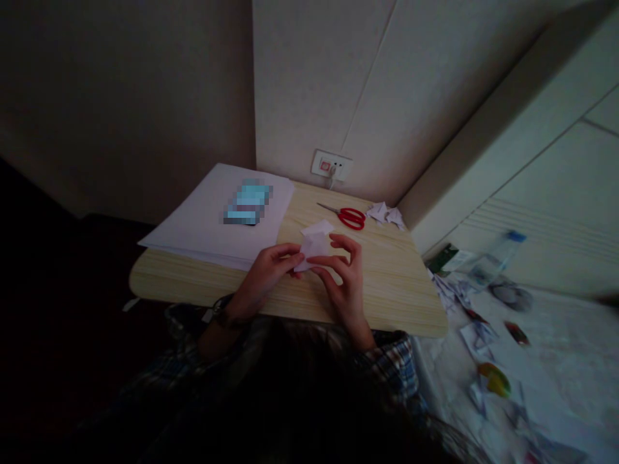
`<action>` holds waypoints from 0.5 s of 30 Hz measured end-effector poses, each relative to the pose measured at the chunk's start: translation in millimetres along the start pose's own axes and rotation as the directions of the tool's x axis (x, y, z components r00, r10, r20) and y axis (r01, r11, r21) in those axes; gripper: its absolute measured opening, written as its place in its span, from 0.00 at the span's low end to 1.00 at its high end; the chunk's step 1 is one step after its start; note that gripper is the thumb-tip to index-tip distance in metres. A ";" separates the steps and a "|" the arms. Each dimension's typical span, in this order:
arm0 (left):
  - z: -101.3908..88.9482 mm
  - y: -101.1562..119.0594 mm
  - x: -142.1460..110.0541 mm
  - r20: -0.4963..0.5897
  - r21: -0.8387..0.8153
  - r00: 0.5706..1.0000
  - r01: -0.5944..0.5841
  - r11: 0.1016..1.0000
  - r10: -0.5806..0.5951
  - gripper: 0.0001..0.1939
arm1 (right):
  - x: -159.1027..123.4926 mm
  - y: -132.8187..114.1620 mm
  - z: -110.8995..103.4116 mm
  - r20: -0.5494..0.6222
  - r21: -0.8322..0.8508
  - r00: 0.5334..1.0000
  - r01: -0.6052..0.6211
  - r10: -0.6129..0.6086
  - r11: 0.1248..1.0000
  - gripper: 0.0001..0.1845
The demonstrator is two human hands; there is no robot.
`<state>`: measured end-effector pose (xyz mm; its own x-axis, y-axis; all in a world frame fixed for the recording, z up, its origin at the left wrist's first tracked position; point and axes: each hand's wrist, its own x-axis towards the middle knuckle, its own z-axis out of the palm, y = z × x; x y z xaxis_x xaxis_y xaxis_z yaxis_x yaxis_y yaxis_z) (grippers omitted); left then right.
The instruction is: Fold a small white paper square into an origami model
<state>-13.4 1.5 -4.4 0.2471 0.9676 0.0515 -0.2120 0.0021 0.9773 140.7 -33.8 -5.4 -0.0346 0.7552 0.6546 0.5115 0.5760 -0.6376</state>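
A small folded piece of white paper [314, 246] is held up over the front half of the wooden table [387, 283]. My left hand [271, 269] pinches its lower left side between thumb and fingers. At its lower right, my right hand [344, 274] touches the edge with thumb and a fingertip, while its upper fingers are bent and apart. Just behind the folded piece lies another small white paper [320, 226], partly covered by it. Red-handled scissors [352, 218] rest beyond my right hand, with the blades pointing left.
A stack of large white sheets [193, 212] covers the table's left side, with a blurred-out phone [249, 201] on top. Folded paper shapes [385, 214] sit at the back right corner. A plug is in the wall socket [331, 165]. Right of the table lie a plastic bottle [498, 258] and scattered papers.
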 end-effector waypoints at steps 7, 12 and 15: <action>-0.8 -3.7 1.6 -0.032 -0.025 0.999 0.016 1.000 -0.017 0.12 | 0.8 1.5 0.6 0.025 -0.035 1.000 -0.016 0.016 0.999 0.04; -1.8 -5.7 2.2 -0.025 -0.038 1.000 0.011 0.999 -0.012 0.12 | 0.5 1.8 1.3 0.041 -0.032 0.999 -0.022 0.023 0.999 0.06; -1.5 -3.6 2.4 -0.032 -0.003 0.999 0.027 1.000 -0.027 0.13 | 0.1 3.0 1.9 0.029 -0.046 0.999 -0.027 0.029 0.999 0.05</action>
<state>-13.5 4.2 -8.1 0.2224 0.9748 0.0187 -0.2086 0.0289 0.9776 140.6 -31.4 -8.1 -0.0448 0.7802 0.6240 0.5515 0.5401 -0.6357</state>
